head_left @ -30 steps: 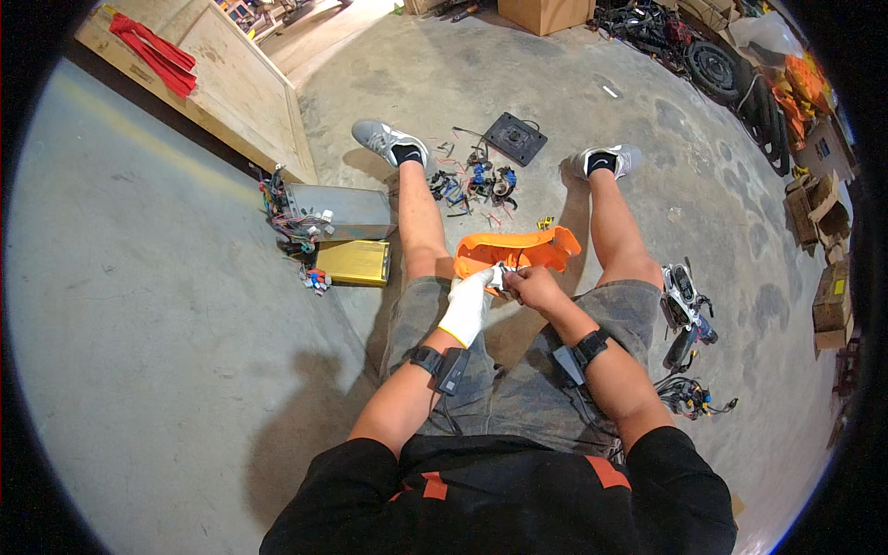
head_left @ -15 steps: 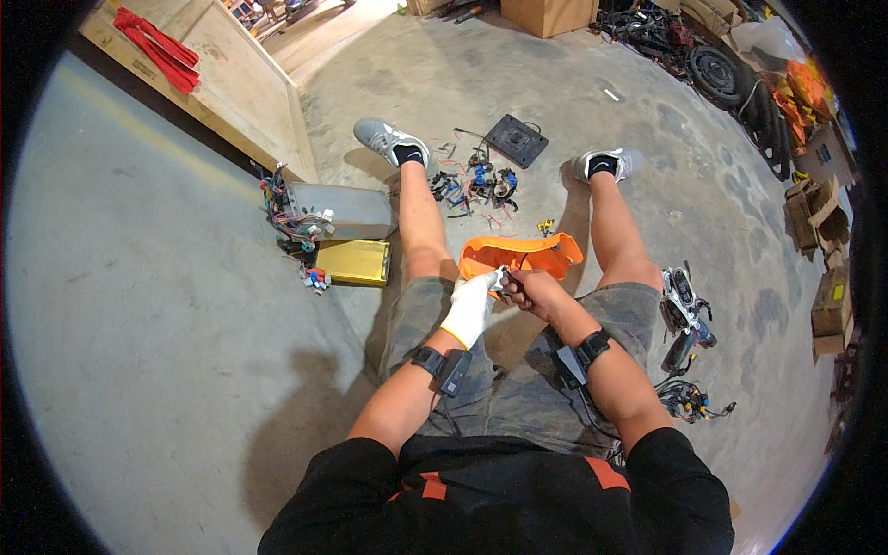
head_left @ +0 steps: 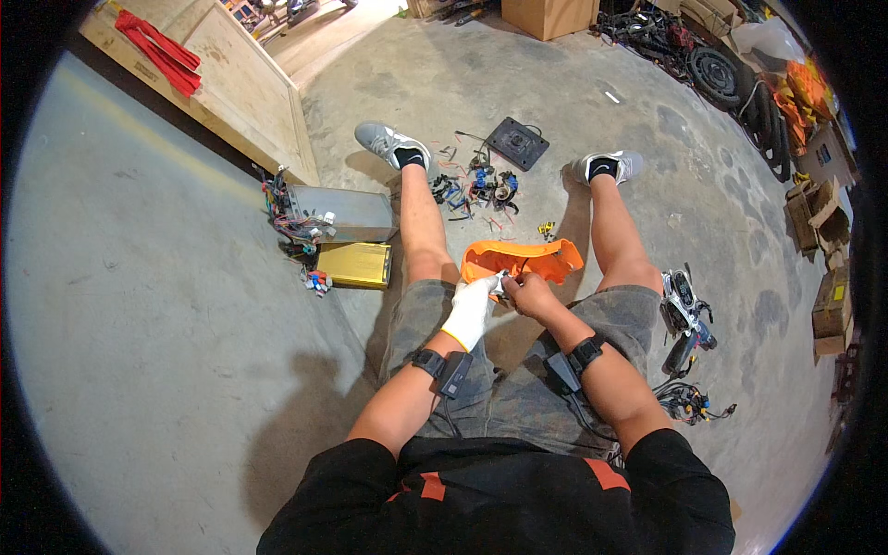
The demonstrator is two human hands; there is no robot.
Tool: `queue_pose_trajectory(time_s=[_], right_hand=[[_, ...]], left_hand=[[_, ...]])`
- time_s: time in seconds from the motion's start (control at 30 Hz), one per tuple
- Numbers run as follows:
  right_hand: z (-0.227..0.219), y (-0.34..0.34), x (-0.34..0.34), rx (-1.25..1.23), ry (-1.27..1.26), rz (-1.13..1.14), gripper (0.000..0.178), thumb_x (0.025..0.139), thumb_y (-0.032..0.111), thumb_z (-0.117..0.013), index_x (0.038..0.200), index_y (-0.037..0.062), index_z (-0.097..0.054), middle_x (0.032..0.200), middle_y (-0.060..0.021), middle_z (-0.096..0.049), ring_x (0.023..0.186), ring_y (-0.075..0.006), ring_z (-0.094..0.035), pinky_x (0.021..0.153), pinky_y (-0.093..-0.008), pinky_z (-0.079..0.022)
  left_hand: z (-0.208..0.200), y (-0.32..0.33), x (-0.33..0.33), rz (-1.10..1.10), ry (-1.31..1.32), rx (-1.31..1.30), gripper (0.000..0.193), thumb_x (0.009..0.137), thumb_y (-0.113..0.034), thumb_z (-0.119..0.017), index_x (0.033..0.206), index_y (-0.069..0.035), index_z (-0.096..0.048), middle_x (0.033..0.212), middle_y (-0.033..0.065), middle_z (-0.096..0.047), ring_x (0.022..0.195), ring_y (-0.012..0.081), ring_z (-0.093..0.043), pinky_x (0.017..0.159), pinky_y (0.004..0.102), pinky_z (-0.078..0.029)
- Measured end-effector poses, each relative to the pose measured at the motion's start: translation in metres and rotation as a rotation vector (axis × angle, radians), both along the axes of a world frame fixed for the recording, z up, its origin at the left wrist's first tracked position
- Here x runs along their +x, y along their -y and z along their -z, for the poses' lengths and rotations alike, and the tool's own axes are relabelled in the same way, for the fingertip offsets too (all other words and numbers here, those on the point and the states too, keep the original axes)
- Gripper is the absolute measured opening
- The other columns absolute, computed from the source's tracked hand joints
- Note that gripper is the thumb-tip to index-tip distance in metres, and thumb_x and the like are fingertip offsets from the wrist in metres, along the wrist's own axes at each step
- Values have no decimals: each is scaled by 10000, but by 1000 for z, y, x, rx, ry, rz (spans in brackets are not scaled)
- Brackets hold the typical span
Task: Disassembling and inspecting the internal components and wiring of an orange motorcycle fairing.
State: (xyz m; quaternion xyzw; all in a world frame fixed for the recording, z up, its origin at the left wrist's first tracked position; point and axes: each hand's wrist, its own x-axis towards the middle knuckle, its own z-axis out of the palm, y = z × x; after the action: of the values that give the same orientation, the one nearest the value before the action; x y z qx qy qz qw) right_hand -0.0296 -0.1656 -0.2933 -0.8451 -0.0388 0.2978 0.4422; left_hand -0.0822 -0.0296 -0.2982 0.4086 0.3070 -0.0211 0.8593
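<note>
Between my knees is an orange curved plastic shell (head_left: 560, 265), its hollow side up toward me. At its near edge my left hand (head_left: 472, 307), in a white glove with a yellow cuff, is closed. My bare right hand (head_left: 531, 295) meets it there with fingers pinched together. A small dark and silvery bit shows between the fingertips, too small and covered to name. Whether the shell itself is gripped cannot be made out. A dark cable end shows inside the shell, just above the right fingers.
Beyond the shell lie a yellow part (head_left: 547, 228), a pile of blue and black connectors (head_left: 490, 188) and a black flat panel (head_left: 517, 143). At left are a silver box (head_left: 342, 214) and a gold box (head_left: 354, 265) with wires. A white and black device (head_left: 681, 301) and cables (head_left: 683, 401) lie right.
My right hand has turned slightly and its fingers have shifted at the small part. The orange shell has tilted a little; my left hand stays almost in place.
</note>
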Motion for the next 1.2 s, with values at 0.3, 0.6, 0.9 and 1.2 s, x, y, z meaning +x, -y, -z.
queue_pose_trajectory(time_s=[0.3,0.6,0.9,1.2], right_hand=[[-4,9,9,379,-501,178,258,942,233,-536,849,16,-640,675,-46,-619,519,-132,-550,445,-275,-388],[-16,5,6,130,-313,21,258,975,254,-543,858,37,-621,643,-15,-584,502,-111,-517,435,-264,-359],[-28,10,9,446,-649,260,210,1002,195,-492,880,53,-586,676,1,-561,494,-91,-472,424,-237,-305],[-19,7,5,289,-443,100,222,987,236,-531,869,57,-589,668,-14,-602,497,-107,-536,411,-263,-347]], left_hand=[[-1,-5,-2,67,37,-48,278,868,81,-543,1146,85,-553,1059,165,-662,917,276,-672,823,386,-550],[-18,1,-3,22,49,-28,272,874,76,-539,1145,86,-561,1074,178,-655,943,281,-665,854,380,-542],[-18,-1,-7,120,91,-15,191,905,-7,-535,1073,56,-604,934,125,-682,805,217,-663,751,352,-537],[-25,2,-6,79,75,-19,213,900,3,-533,1097,58,-589,984,135,-676,833,235,-667,750,349,-542]])
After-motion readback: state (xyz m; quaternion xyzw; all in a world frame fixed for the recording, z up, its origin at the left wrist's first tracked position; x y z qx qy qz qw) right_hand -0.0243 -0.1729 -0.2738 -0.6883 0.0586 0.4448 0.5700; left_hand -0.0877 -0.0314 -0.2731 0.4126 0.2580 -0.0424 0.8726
